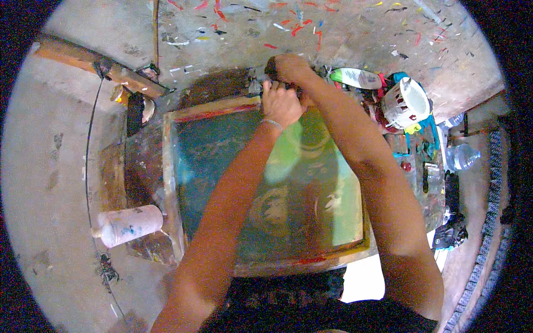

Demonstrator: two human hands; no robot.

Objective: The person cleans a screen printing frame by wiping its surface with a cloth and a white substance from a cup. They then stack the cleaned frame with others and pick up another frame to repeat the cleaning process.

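Note:
A wooden-framed printing screen (169, 166) lies in front of me, its mesh (222, 144) dark green-blue with paler green areas. Both of my arms reach across it to the far edge. There my left hand (281, 104) is closed, its fingers curled over a dark part by the frame's far rail. Just beyond it, my right hand (292, 70) is closed too, bent to the left around something dark. What each one grips is mostly hidden by the hands. Dark metal hardware (255, 85) shows beside my left fingers.
A white paint-stained bucket (407, 103) and a white-and-green bottle (358, 78) stand at the far right. A pinkish-white bottle (131, 225) lies left of the frame. A clear plastic bottle (463, 157) is at right, and a white sheet (363, 280) shows below the near rail.

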